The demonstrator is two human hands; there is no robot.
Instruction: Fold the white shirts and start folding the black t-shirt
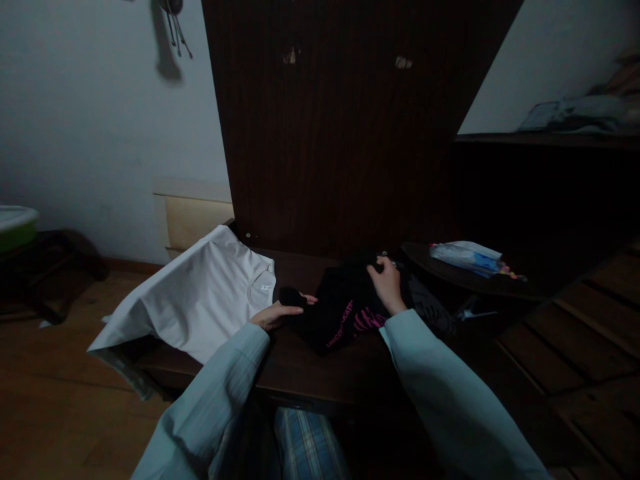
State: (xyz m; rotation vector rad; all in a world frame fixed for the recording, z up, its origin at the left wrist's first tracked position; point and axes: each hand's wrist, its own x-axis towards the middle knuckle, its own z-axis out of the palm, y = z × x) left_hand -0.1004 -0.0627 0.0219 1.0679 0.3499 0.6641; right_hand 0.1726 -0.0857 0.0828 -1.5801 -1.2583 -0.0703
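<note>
Left hand [277,312] pinches a sleeve end; right hand [386,283] grips the bunched top of the black, pink-printed fabric garment [340,317] on the dark wooden counter [300,367]. Soft, limp, light: I would hold it by the hems.

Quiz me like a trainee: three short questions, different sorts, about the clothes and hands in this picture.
1. True or false: the white cotton T-shirt lies right of the black fabric garment with pink lettering.
2. The right hand grips: A) the T-shirt, B) the black garment, C) the blue-white plastic packet.
3. How many hands touch the black garment?
Key: 1 false, it lies to the left; 2 B; 3 two, the left hand too.
</note>
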